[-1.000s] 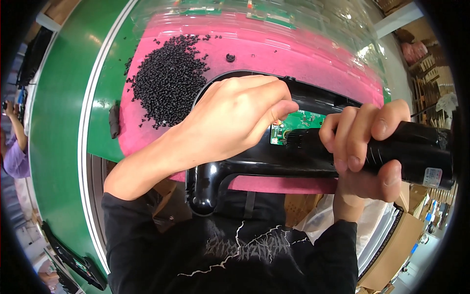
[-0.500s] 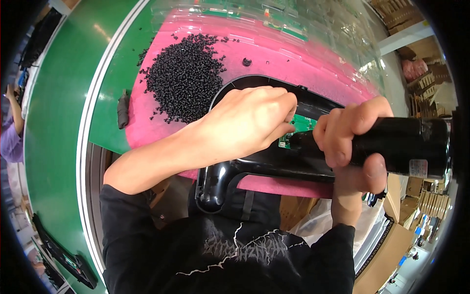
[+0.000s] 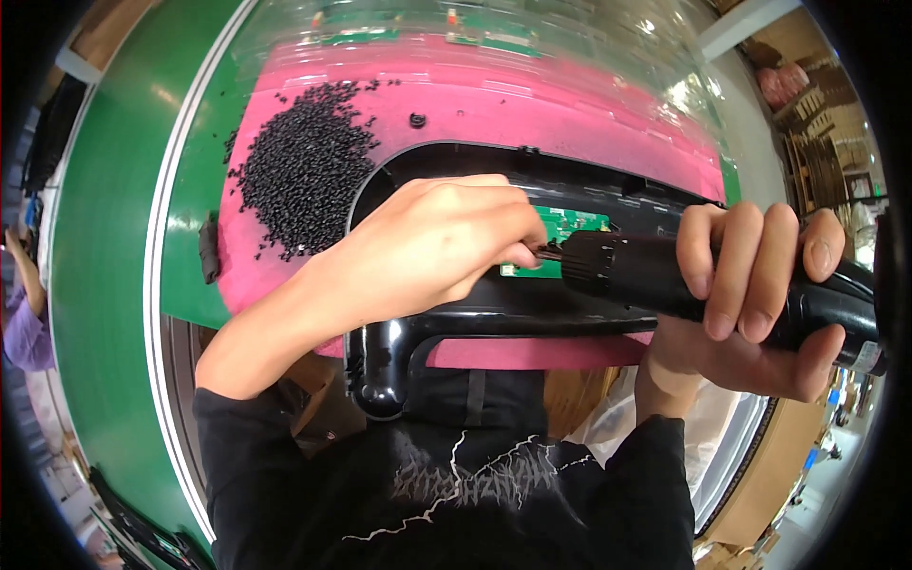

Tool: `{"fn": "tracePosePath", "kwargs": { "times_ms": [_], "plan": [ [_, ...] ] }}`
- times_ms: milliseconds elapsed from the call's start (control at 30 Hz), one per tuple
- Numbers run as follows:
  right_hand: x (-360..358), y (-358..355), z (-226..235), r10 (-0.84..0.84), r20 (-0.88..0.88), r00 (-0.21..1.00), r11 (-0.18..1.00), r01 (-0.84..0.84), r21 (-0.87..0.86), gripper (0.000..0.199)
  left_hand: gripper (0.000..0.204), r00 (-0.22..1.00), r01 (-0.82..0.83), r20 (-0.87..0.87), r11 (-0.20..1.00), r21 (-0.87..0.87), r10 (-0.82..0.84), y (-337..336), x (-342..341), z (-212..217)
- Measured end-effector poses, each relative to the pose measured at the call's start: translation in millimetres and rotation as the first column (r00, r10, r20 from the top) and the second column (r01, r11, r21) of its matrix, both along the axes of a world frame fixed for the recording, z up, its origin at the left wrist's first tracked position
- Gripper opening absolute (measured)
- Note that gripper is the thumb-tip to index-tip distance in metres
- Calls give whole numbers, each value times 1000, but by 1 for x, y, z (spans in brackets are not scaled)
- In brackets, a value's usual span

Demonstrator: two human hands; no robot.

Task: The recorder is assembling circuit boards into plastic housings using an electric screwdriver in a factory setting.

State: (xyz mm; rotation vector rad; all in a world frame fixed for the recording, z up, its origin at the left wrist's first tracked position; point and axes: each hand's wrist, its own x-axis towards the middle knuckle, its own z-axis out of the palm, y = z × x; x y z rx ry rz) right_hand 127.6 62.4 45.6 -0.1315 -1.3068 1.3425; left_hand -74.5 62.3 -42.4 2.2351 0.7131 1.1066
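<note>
My right hand (image 3: 760, 275) wraps round a thick black electric screwdriver (image 3: 655, 275), held nearly level, its nose pointing left. At its thin bit, the thumb and fingers of my left hand (image 3: 451, 237) are pinched together; whatever sits between them is too small and hidden to name. Just beneath lies a green circuit board (image 3: 575, 223), partly covered by my left fingers and the screwdriver. The board rests inside a long, curved black plastic housing (image 3: 541, 318), open side up. Left of the housing, a heap of small black screws (image 3: 304, 171) spreads out.
A pink mat (image 3: 446, 81) covers the green bench (image 3: 114, 247). Clear plastic trays (image 3: 589, 28) with more green boards stand along the back. A small dark object (image 3: 208, 249) lies near the mat's left edge. Cardboard boxes (image 3: 760, 475) are at the right, and a purple-sleeved person (image 3: 27, 323) is far left.
The screwdriver's nose has come out from behind my right hand and now meets my left fingertips. My right hand has slid back along its body. The whole view has shifted slightly.
</note>
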Motion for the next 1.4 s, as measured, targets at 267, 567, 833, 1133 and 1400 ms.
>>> {"fn": "tracePosePath", "kwargs": {
  "times_ms": [267,567,833,1133,1400],
  "plan": [
    [6,-3,-3,23,-145,989,1000,-20,19,32,14,989,97,124,987,-130,-81,-2,2,4],
    [8,-14,-10,-89,-64,994,994,93,64,36,23,999,35,34,996,-81,-33,-3,2,4],
    [53,-4,-3,-226,281,933,973,231,15,42,49,976,-167,136,986,-19,168,-4,-6,8],
    [51,7,-14,-272,321,907,957,291,-11,37,28,864,-482,206,872,81,459,1,-8,6],
    [38,10,-19,-241,424,873,959,280,-32,37,27,837,-505,-134,843,184,531,8,-20,8]
  ]
}}
